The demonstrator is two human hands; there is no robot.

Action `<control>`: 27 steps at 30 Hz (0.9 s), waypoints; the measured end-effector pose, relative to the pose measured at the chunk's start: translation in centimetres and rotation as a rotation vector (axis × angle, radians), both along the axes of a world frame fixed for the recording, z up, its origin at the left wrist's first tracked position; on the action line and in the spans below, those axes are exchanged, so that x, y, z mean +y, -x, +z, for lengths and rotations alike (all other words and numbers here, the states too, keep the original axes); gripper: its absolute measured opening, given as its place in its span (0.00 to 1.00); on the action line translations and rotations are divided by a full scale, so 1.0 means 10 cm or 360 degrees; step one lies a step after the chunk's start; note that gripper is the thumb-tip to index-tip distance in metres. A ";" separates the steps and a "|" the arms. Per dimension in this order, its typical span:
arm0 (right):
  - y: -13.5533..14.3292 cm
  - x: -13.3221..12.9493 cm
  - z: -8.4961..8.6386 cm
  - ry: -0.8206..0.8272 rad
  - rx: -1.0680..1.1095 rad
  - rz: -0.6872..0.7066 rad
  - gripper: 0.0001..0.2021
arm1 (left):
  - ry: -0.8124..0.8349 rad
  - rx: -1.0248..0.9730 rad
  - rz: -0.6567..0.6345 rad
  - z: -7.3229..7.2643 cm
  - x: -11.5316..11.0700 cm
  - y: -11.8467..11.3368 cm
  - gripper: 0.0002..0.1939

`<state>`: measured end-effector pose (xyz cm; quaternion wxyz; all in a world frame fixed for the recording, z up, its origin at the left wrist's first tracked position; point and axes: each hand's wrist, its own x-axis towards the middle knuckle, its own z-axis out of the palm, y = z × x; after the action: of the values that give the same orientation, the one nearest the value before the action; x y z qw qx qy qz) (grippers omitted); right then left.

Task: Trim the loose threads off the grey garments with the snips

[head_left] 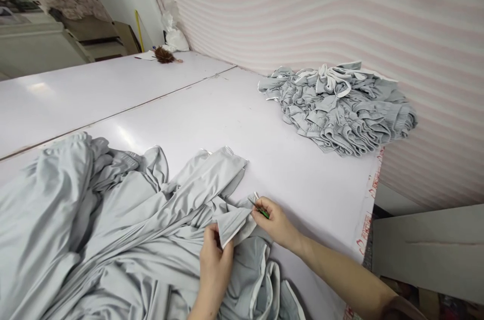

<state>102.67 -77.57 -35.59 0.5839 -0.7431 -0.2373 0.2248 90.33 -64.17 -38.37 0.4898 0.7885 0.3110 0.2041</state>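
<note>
Grey garments (151,209) with white edging lie in a loose heap across the near part of the table. My left hand (216,254) is closed on the white-edged hem of one piece of grey fabric (234,224), lifting it into a fold. At the fabric's other side, my right hand (276,221) is closed around small green thread snips (261,210). Their metal blades point up and left, close to the cloth edge. Whether the right fingers also pinch the fabric is hard to see. More white-edged folds (264,274) hang beside my left wrist.
A gathered pile of grey garments (340,108) sits at the table's far right, by a striped pinkish sheet (321,12). Near the back lie a brown tuft (164,55) and a white plastic bag (176,39). The white table's (313,184) right edge carries red-printed tape (369,211).
</note>
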 end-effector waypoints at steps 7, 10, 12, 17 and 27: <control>0.15 0.02 0.15 -0.0161 -0.0537 0.0182 0.21 | -0.0286 -0.0147 -0.0155 0.12 -0.02 -0.05 0.11; 0.16 0.06 0.14 -0.0187 -0.0390 0.0073 0.09 | -0.0493 -0.0162 -0.0133 0.10 -0.02 -0.15 0.12; 0.11 0.02 0.14 -0.0191 -0.0224 -0.0033 0.05 | -0.0604 -0.0085 -0.0139 0.05 -0.01 -0.17 0.09; -0.07 -0.19 0.12 -0.0103 0.0045 -0.0179 0.05 | -0.0368 -0.0156 -0.0231 -0.01 -0.06 -0.08 0.05; 0.06 -0.38 0.16 0.0382 -0.0515 0.0056 0.15 | -0.1116 -0.0633 -0.0406 0.03 -0.05 0.05 0.08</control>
<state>102.09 -81.42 -33.95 0.4413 -0.8296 -0.3123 0.1395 89.85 -64.72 -38.03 0.2637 0.8848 0.0221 0.3835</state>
